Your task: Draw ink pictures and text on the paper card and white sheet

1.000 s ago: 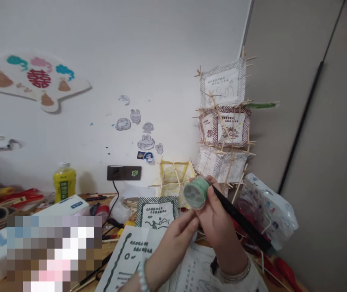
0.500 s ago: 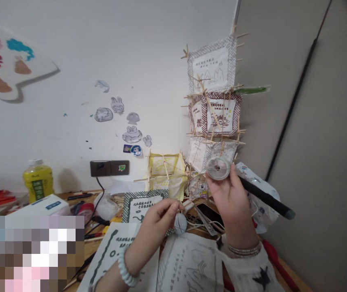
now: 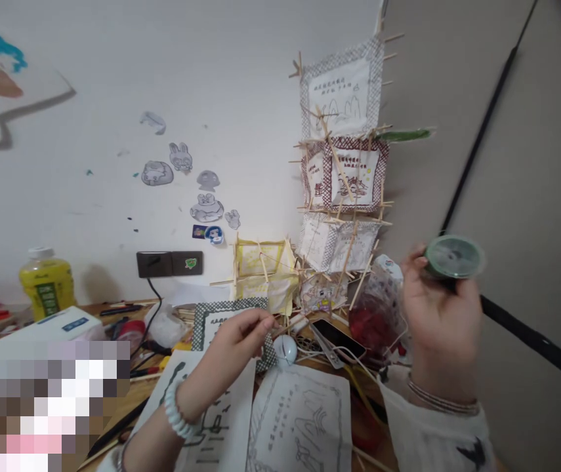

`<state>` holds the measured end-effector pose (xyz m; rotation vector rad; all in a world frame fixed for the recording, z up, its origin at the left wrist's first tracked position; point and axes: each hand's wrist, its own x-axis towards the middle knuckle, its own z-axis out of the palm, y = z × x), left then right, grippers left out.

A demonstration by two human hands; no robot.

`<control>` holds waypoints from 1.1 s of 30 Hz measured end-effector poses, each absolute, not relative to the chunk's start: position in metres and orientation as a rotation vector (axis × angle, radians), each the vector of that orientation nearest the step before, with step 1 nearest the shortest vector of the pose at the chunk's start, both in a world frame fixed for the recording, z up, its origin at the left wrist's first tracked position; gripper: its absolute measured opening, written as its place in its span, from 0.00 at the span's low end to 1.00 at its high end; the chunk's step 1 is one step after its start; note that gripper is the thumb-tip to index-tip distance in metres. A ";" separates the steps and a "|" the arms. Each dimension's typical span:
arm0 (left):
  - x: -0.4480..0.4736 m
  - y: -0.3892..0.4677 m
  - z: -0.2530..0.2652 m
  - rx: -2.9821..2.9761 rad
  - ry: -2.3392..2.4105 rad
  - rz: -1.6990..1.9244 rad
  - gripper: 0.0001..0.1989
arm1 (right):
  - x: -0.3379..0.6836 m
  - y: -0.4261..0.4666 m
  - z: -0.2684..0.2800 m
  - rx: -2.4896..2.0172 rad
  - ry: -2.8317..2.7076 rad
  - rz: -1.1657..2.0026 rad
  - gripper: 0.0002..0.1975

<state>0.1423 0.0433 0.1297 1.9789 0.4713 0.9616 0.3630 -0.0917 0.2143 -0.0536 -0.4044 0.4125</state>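
Note:
Above the desk on the right, my right hand [image 3: 440,314] is closed around a round, clear-faced spool [image 3: 455,255], its disc tilted upward. A black stick [image 3: 536,334] runs out from behind this hand toward the right edge; how it is held is hidden. My left hand [image 3: 248,334] is pinched shut, thumb against forefinger, over the papers. Whatever lies between those fingertips is too small to make out. Close by its fingertips is a white rounded object [image 3: 285,351]. Below lies a sheet with drawn mountains [image 3: 304,419], partly beside another marked sheet [image 3: 231,419].
A tall frame of thin wooden sticks and drawn panels [image 3: 353,174] stands against the wall, with a yellow-panelled frame [image 3: 260,259] beside it. A phone [image 3: 339,337], a red item in clear plastic [image 3: 371,328], a yellow bottle [image 3: 46,282] and a white box [image 3: 63,328] crowd the desk.
My right hand has moved right with the spool, away from my left hand, and the black stick has shifted along. My left hand stays pinched, slightly higher and further left in view.

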 end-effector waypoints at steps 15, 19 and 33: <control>0.098 0.037 0.164 2.009 0.543 0.832 0.20 | 0.353 -0.040 0.189 -0.378 -0.444 0.489 0.07; 0.100 0.034 0.159 1.925 0.509 0.702 0.23 | 0.324 -0.040 0.184 -0.507 -0.752 0.501 0.10; 0.114 0.026 0.154 1.379 0.266 0.899 0.19 | 0.267 -0.030 0.156 -0.922 -1.557 0.222 0.16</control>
